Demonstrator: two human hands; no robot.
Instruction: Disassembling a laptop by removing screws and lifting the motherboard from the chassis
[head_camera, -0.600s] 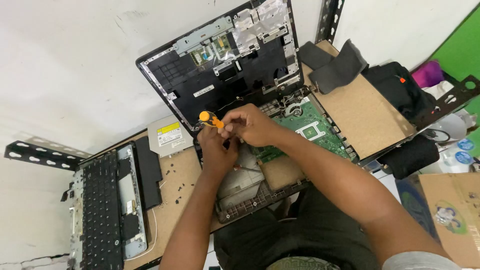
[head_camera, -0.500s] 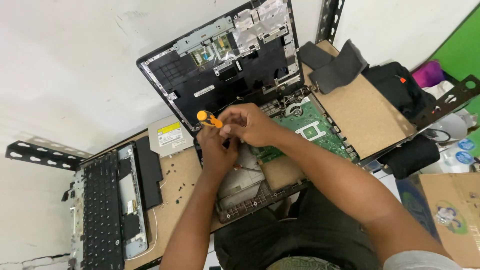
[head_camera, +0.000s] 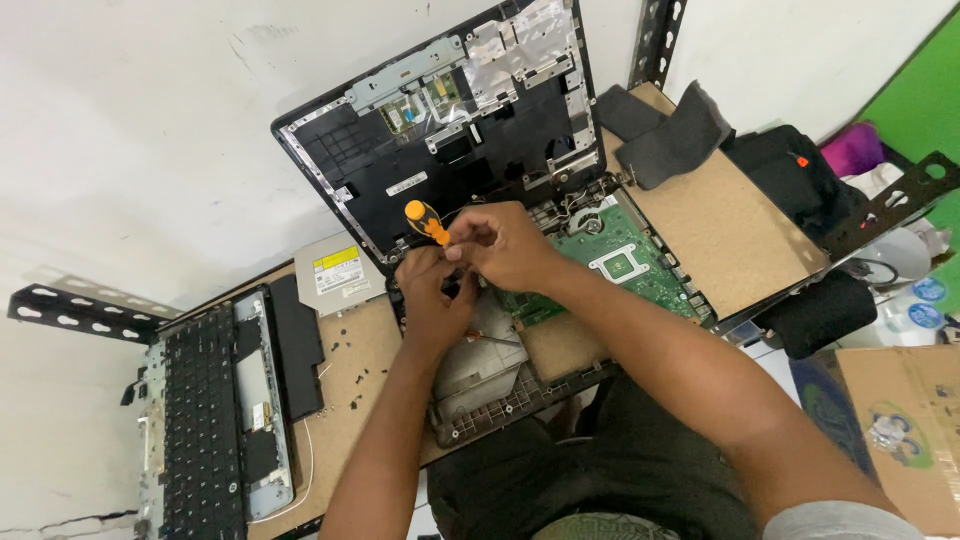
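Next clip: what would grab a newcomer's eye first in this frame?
The opened laptop base at the centre of the brown bench, its green circuit board bare, with its black upper cover propped against the wall behind. Over it, the right hand holds an orange-handled screwdriver beside the left hand. At far left lies the removed keyboard.

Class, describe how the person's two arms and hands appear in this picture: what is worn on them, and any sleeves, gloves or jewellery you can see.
Both hands, the left hand and the right hand, are bare, with no gloves. No rings, watch or bracelet can be seen. The forearms are uncovered too. Only at the lower right corner does a short grey sleeve show on the right arm.
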